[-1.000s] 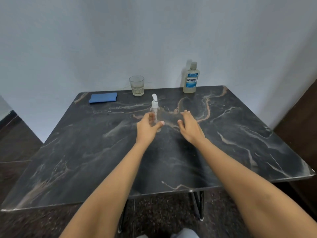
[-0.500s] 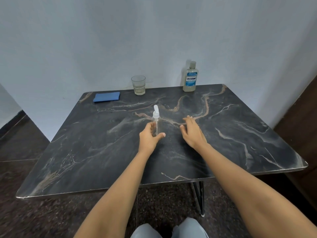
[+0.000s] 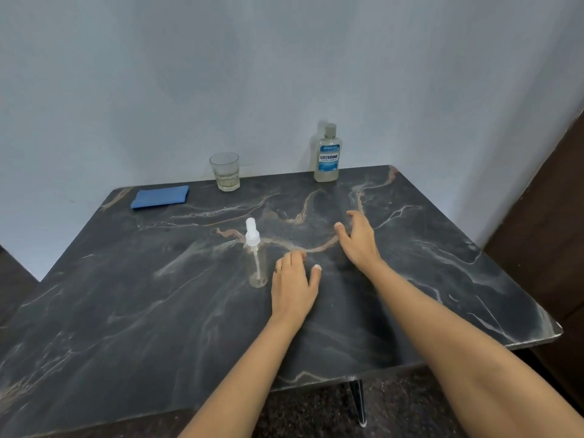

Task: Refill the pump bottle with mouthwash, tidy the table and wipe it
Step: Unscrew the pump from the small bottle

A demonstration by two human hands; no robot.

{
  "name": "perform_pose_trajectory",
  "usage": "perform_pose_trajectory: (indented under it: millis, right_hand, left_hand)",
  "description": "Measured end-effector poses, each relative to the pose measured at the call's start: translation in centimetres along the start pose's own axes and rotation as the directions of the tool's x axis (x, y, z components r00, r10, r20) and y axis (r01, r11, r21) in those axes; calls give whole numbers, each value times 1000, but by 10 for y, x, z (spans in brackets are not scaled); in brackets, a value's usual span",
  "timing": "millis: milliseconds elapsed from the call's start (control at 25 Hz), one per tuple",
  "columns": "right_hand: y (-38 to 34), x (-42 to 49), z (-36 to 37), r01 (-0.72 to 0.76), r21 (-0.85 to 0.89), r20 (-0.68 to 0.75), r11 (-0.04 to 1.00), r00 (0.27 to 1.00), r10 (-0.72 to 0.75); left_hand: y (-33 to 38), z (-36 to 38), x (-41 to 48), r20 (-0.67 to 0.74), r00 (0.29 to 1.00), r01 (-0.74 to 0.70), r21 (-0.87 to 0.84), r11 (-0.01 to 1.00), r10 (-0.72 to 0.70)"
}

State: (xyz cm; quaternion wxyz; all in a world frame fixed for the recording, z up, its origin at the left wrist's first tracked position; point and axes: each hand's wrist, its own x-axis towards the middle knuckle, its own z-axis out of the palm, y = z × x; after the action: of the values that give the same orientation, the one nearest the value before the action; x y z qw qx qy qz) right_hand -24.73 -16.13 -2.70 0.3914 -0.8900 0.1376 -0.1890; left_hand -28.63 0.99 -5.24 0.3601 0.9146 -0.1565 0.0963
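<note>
**Tally: two bottles, one tumbler, one cloth**

Clear plastic pump bottle (image 3: 254, 262) with a white head, centre, contents unclear. Labelled mouthwash bottle (image 3: 327, 159) far right, pale liquid. Glass tumbler (image 3: 226, 172) far centre, a little pale liquid. Folded blue cloth (image 3: 159, 196) far left. Left hand (image 3: 294, 286) just right of pump bottle, right hand (image 3: 360, 241) farther right: both loose, empty.

A thin, gold-coloured band ring (image 3: 278, 269) is being worn on one finger of the left hand (image 3: 294, 289), on the side away from the thumb; which finger is not being made clear by the head view. The thumbnails of both hands are being worn short and rounded, the one on the right hand (image 3: 360, 241) being seen at the very tip of the thumb. The left forearm (image 3: 252, 368) and the right forearm (image 3: 458, 336) are being shown bare from the wrists down to the lower edge of the frame. Finer detail of the hands is being lost to blur.
</note>
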Motion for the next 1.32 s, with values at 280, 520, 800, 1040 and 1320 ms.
perform_pose_trajectory:
  millis: [280, 520, 800, 1040, 1320]
  right_hand:
    - [25, 114, 39, -132, 112, -112, 985, 983, 144]
    - [10, 210, 75, -133, 308, -199, 942, 959, 201]
    - [-3, 256, 89, -144, 198, -290, 969, 936, 199]
    - [-8, 200, 49, -128, 215, -307, 968, 932, 191]
    - [-27, 54, -13, -99, 224, -326, 970, 930, 170]
  left_hand:
    - [-8, 49, 90, 30, 999, -15, 153, 988, 10]
    - [-12, 61, 97, -37, 998, -35, 207, 978, 44]
    - [-11, 63, 97, -40, 998, -45, 238, 970, 56]
    - [-7, 58, 98, 2, 1000, -9, 197, 980, 9]
    - [8, 32, 64, 82, 996, 20, 60, 998, -25]
